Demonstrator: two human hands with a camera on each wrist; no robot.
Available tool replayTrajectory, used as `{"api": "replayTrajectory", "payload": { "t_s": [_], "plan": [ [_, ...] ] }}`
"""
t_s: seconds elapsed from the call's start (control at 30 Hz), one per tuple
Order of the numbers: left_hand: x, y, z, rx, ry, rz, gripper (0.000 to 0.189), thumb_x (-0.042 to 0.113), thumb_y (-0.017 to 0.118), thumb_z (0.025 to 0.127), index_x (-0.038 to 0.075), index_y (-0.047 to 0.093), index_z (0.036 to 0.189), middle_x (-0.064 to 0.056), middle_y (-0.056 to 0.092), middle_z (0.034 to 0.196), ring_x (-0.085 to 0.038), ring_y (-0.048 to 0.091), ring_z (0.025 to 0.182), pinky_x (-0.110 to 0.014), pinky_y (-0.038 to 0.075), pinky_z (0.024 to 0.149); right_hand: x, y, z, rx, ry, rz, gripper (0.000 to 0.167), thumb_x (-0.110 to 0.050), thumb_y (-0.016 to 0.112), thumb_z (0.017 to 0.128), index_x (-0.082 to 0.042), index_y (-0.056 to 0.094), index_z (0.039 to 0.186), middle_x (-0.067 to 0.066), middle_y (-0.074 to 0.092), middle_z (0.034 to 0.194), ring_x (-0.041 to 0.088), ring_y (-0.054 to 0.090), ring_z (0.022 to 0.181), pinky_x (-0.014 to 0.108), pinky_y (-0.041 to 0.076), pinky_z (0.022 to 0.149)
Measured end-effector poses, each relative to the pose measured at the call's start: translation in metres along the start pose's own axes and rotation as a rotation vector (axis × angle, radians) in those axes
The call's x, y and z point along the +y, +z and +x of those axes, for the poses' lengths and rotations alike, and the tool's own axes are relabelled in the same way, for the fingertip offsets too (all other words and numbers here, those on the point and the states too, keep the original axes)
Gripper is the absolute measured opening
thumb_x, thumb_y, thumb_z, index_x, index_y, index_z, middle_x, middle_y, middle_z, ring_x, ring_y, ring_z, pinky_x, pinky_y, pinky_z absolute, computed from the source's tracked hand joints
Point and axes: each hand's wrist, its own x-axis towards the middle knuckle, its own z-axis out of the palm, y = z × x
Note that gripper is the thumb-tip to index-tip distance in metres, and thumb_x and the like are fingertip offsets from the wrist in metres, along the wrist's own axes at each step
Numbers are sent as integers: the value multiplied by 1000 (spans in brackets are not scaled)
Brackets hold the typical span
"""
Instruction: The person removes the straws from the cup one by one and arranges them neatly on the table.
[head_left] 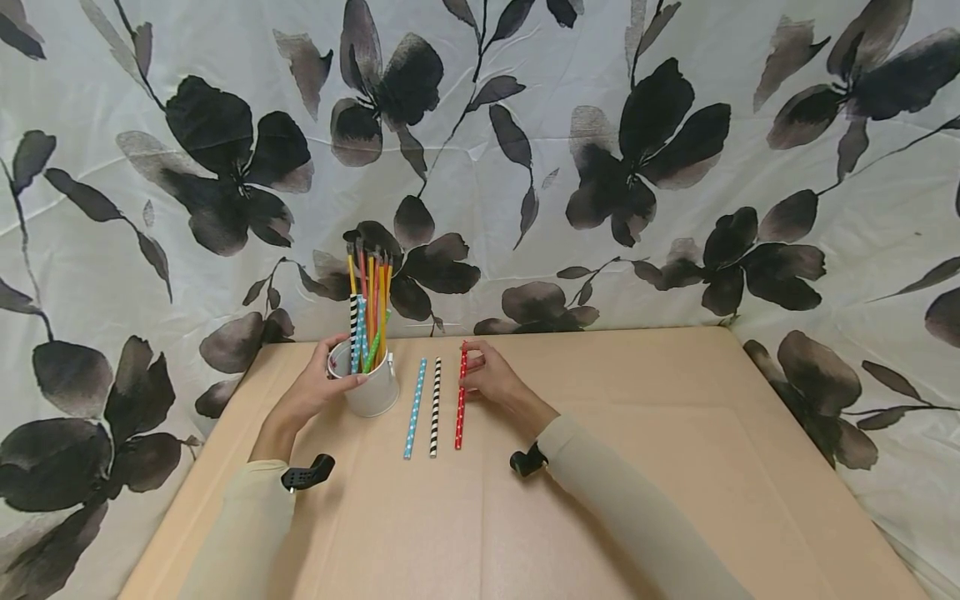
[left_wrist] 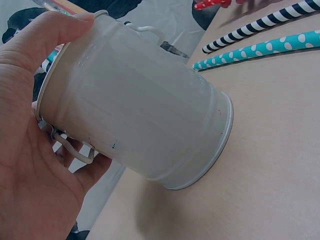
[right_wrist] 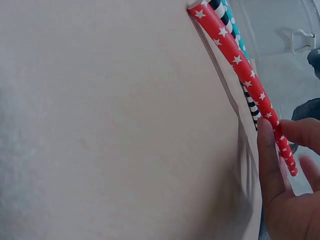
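Observation:
My left hand (head_left: 315,385) grips a small white metal bucket (head_left: 375,396) at its rim, the thumb on the near side. Standing in the bucket are several yellow, orange and red sticks (head_left: 381,287) with dark tips, along with striped and dotted paper straws. With thumb and fingers my right hand (head_left: 491,377) pinches a red paper straw with white stars (right_wrist: 248,82) toward its far end. Left of it, a black-and-white striped paper straw (head_left: 435,408) and a blue paper straw with white dots (head_left: 415,410) lie side by side on the table.
The light brown table (head_left: 420,525) ends just behind the bucket and straws. Beyond that edge hangs a white cloth with dark flowers (head_left: 480,192). Each wrist carries a black strapped device; a wire handle (left_wrist: 75,149) hangs at the bucket's side.

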Motion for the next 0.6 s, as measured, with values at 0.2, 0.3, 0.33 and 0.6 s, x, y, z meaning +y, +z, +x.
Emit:
{"api": "replayTrajectory", "payload": {
  "t_s": [0.2,0.3,0.33,0.6],
  "plan": [
    [-1,0,1,-2,7,-28,96,13,75,91,12,8,160,-22,15,162,-39,19,150,-59,19,121,3,2,0,-29,8,-85,54,11,71,85,2,57,136,21,57,117,21,62,83,34,61,71],
    [-2,0,1,-4,0,-26,97,14,76,91,12,7,160,-22,14,163,-40,19,150,-59,19,121,4,4,0,-32,4,-158,53,8,74,84,1,59,134,18,59,114,20,61,84,29,59,69],
    [-2,0,1,-5,-3,-25,98,14,76,91,12,7,160,-22,14,163,-40,19,150,-59,19,121,5,4,0,-34,4,-185,53,7,75,84,1,60,134,18,59,112,20,60,85,28,58,68],
    [-1,0,1,-4,10,-23,97,13,75,91,12,8,160,-22,15,163,-40,19,150,-59,19,121,4,9,2,-51,-71,-510,49,-8,85,82,-3,67,127,11,55,106,21,50,95,24,45,70]
  ]
}}
